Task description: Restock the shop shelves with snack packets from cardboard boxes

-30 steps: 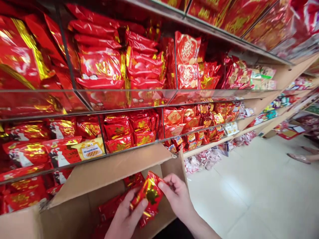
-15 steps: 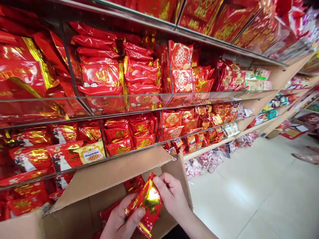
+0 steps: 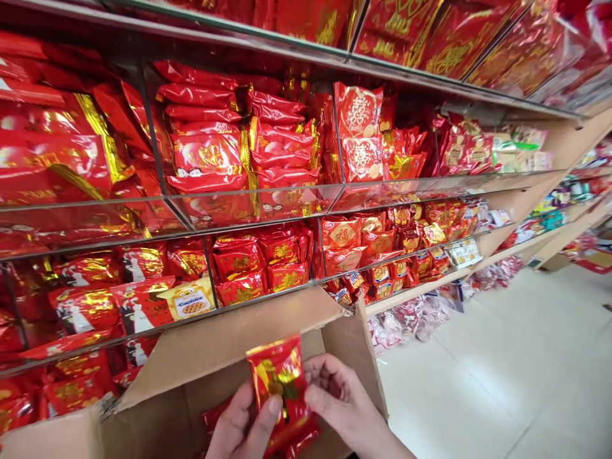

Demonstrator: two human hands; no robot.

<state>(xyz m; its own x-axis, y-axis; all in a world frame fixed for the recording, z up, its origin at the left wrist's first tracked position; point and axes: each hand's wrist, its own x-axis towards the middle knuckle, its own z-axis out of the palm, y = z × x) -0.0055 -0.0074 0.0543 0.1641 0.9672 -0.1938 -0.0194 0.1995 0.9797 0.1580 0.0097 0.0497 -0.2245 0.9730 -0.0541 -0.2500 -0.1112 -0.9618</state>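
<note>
My left hand (image 3: 248,421) pinches the left side of a small red and gold packet (image 3: 282,376), thumb across its front. At the packet's right edge, my right hand (image 3: 337,398) has its fingers curled and its thumb against the wrapper. The packet stands roughly upright above an open cardboard box (image 3: 157,414). More red packets lie inside the box below my hands, partly hidden by them.
Glass-fronted shelves (image 3: 258,197) full of red packets rise in front. A cardboard flap (image 3: 229,338) leans against the lower shelf. Pink bags (image 3: 415,319) sit under the shelving, beside the pale tiled floor (image 3: 459,389) at right.
The packet has turned from a slant to nearly upright. My right hand has moved from its top corner down to its right edge. The view has shifted slightly.
</note>
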